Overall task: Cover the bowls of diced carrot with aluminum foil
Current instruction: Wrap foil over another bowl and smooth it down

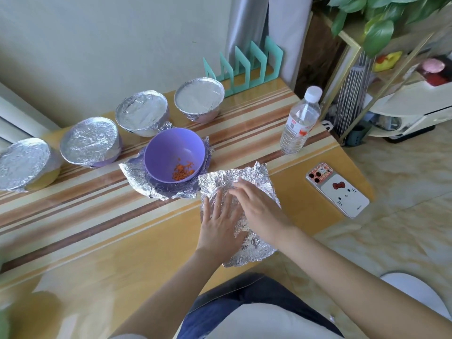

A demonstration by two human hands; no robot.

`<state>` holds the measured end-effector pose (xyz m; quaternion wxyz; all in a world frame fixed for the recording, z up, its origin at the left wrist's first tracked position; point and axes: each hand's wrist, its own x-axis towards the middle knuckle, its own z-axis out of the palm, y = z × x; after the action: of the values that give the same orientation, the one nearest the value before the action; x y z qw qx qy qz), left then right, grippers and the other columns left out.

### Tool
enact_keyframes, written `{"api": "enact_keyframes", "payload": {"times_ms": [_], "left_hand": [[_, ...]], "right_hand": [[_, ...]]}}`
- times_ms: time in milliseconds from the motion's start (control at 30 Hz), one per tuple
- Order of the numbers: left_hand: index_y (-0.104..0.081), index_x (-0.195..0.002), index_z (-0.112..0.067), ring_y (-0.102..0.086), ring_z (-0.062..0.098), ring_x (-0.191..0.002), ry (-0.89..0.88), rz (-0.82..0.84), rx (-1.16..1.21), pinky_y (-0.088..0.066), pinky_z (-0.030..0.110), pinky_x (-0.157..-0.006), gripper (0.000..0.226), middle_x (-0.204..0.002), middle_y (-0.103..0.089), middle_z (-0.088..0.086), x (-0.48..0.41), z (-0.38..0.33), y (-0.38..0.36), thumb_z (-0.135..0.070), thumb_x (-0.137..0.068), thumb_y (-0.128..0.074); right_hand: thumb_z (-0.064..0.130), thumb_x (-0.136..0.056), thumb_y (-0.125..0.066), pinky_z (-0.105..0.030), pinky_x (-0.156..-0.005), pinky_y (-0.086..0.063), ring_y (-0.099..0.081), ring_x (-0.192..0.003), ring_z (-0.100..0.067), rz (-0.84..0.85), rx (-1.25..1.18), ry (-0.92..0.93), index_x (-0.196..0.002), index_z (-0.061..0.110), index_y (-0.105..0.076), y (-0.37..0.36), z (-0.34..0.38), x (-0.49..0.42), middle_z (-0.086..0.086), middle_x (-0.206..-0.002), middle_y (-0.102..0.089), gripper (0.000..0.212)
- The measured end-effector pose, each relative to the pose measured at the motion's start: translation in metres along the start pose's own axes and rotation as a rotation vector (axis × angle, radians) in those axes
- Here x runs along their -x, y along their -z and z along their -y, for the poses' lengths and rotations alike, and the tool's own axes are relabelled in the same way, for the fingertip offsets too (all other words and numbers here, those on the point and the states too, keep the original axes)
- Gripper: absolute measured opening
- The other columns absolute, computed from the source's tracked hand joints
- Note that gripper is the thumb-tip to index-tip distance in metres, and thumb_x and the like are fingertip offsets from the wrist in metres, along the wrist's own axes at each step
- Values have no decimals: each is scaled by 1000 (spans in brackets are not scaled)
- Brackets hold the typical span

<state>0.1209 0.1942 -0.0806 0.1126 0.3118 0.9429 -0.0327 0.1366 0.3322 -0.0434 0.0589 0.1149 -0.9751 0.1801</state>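
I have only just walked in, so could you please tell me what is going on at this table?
A person presses the left hand and right hand flat on a crumpled sheet of aluminium foil on the striped yellow table. Next to it, an uncovered purple plastic bowl holding a little diced carrot sits on a second foil sheet. Four bowls behind are already foil-covered.

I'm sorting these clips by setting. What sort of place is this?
Likely a home dining or kitchen corner: a striped table with foil-covered bowls, a leafy houseplant on a shelf unit, and a personal phone.
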Motion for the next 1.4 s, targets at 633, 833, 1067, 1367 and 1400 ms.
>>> {"api": "enact_keyframes", "payload": {"times_ms": [633,833,1067,1367,1400], "left_hand": [[-18,-147,-18,-13,25,-144,-18,-176,374,-5,46,-116,61,-154,-21,3,2,24,8,-33,-94,-43],[-28,-144,-4,-21,28,-141,-162,-264,253,-7,41,-114,55,-151,-27,12,-42,22,11,-9,-93,-48],[-47,-134,-14,-59,24,-109,-137,-249,448,-52,38,-85,56,-126,-58,3,-64,41,-9,6,-83,-59],[-67,-108,-12,-50,-1,-59,19,-241,883,-33,11,-56,23,-69,-60,-3,-65,50,2,-8,-95,-49],[-67,-108,-13,-49,3,-58,26,-229,883,-34,14,-57,23,-68,-60,-2,-66,51,0,-10,-95,-49]], "right_hand": [[27,-101,-35,-27,-114,2,-13,-144,-19,192,-52,-214,-149,6,-12,-28,-32,4,-7,-156,-15,57],[5,-95,-49,-33,-107,-35,-46,-126,-29,58,-71,-245,-126,-1,-46,-28,-31,-18,-16,-135,-48,31],[2,-98,-34,-10,-78,-44,-61,-96,-13,163,-224,-328,-140,9,-36,-29,-40,-14,-6,-127,-56,42],[13,-100,-37,-20,-42,-36,-28,-42,-4,109,-353,-424,-110,1,-57,-38,-50,-17,7,-54,-37,25],[13,-100,-37,-20,-43,-37,-28,-43,-4,105,-354,-423,-110,1,-57,-38,-50,-17,7,-54,-36,25]]}}
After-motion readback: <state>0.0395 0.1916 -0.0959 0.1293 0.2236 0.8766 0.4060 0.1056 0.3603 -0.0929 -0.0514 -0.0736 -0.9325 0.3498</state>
